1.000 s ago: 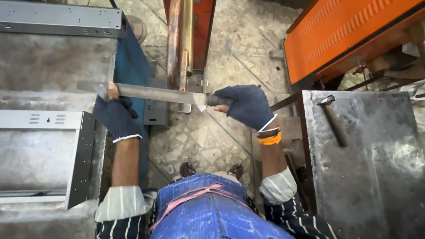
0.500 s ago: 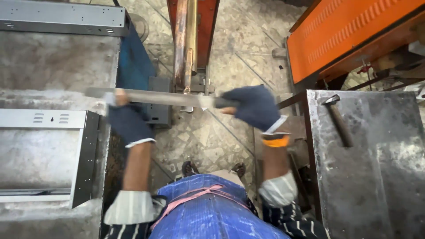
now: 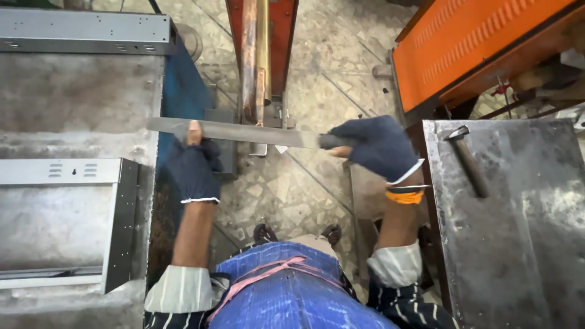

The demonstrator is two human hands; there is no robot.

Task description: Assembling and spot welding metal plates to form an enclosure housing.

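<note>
Since the earlier frame both hands have shifted slightly leftward and up with the file (image 3: 244,132), and its tip now reaches over the edge of the counter (image 3: 79,97) on the left. Held level across the gap between the two work surfaces, the file is a long flat grey bar. Gloved in dark blue, the left hand (image 3: 194,164) is closed on the bar near its far end, one bare fingertip poking through the glove onto the metal. Also gloved, the right hand (image 3: 378,146) is wrapped tight around the handle end, an orange band (image 3: 404,196) on the wrist. A folded sheet-metal panel (image 3: 67,219) lies on the left counter. To the right, a hammer (image 3: 468,159) rests on a steel plate (image 3: 518,244), well apart from the right hand. An orange machine cover (image 3: 475,42) sits beyond it.
</note>
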